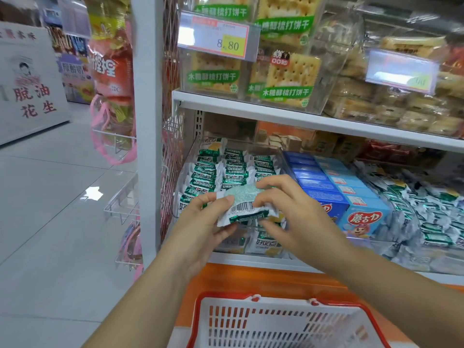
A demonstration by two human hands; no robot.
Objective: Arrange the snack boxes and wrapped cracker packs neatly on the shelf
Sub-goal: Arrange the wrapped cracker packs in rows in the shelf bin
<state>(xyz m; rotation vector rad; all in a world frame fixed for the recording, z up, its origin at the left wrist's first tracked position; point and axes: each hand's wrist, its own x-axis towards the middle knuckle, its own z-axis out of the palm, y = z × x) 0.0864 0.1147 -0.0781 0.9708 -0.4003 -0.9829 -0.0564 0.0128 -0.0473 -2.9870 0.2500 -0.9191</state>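
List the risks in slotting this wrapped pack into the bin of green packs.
1. The left hand and right hand pinch the cracker pack barcode side up; it may go in facing unlike the green-label rows.
2. Those rows look tightly filled, so pushing it in could knock neighbours askew.
3. The grip is near the wrapper's edges; a slip might drop it towards the basket below.
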